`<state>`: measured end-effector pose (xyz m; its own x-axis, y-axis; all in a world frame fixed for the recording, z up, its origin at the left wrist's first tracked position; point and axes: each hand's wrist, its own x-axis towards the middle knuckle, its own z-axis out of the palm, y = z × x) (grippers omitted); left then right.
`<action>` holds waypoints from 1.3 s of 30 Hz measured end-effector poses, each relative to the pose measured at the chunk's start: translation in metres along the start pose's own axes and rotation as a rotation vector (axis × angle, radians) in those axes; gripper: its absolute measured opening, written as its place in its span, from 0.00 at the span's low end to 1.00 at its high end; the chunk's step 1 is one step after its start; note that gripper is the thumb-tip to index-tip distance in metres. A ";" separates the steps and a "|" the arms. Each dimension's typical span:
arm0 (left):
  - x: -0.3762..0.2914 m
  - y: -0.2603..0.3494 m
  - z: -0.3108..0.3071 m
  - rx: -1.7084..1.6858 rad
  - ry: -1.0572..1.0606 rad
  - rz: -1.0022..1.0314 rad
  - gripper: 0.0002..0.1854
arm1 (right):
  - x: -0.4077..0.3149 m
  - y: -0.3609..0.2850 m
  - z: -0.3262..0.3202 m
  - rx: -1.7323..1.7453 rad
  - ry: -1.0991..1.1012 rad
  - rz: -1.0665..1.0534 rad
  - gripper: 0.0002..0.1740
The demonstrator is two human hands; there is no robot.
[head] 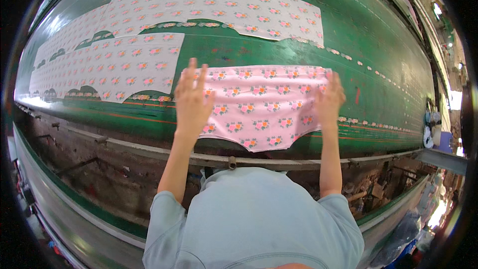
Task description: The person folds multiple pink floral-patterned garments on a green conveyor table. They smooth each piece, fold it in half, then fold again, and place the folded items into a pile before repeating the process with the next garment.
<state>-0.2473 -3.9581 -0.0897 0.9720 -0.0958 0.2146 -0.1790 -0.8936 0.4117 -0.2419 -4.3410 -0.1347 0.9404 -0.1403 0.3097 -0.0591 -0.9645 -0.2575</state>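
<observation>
A pink fabric panel [257, 101] with printed flowers lies before me at the near side of a long green table, its lower edge cut in curves. My left hand [192, 97], slightly blurred, rests over its left side with the fingers apart. Over the right side is my right hand [330, 97], also blurred, its fingers near the top corner. Whether either hand pinches the cloth cannot be told. To the left lies a row of white floral fabric panels [142, 61], and another white floral row [239, 7] runs along the far side.
The green table [377, 93] bears printed floral marks and red lines. A metal rail [149, 149] with a short pipe stub [232, 162] runs along its near edge, close to my body. Blue and white items [429, 130] hang at the right end. Behind me is another long table [93, 228].
</observation>
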 end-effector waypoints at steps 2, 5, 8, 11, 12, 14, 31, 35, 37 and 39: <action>0.003 0.015 0.026 -0.005 -0.065 0.189 0.36 | -0.011 -0.029 0.025 0.035 -0.094 -0.253 0.33; -0.002 0.015 0.060 0.029 -0.185 0.302 0.38 | -0.011 -0.058 0.022 0.020 -0.295 -0.340 0.31; -0.002 0.012 0.064 0.038 -0.239 0.280 0.42 | 0.001 -0.019 0.037 -0.007 -0.350 -0.237 0.30; -0.004 0.008 0.054 0.069 -0.257 0.221 0.45 | 0.026 0.031 0.041 -0.133 -0.289 -0.223 0.32; -0.004 0.004 0.050 0.087 -0.253 0.205 0.46 | 0.036 0.046 0.043 -0.165 -0.301 -0.162 0.32; -0.008 -0.010 0.044 0.122 -0.241 0.131 0.47 | 0.052 0.074 0.054 -0.109 -0.182 -0.027 0.33; -0.040 -0.018 -0.014 -0.321 0.146 -0.184 0.24 | 0.325 0.104 0.169 0.020 -0.302 0.412 0.19; -0.058 -0.004 -0.022 -0.545 0.230 -0.355 0.17 | 0.330 0.091 0.171 0.120 -0.389 0.445 0.15; -0.065 -0.004 -0.022 -0.605 0.239 -0.343 0.16 | 0.321 0.084 0.177 0.344 -0.227 0.361 0.16; -0.069 0.001 -0.020 -0.698 0.245 -0.359 0.15 | 0.324 0.070 0.179 0.437 -0.083 0.172 0.15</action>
<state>-0.3175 -3.9435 -0.0866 0.9419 0.3140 0.1191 0.0041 -0.3654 0.9308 0.1192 -4.4135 -0.2163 0.9540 -0.2541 0.1593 -0.0864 -0.7416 -0.6653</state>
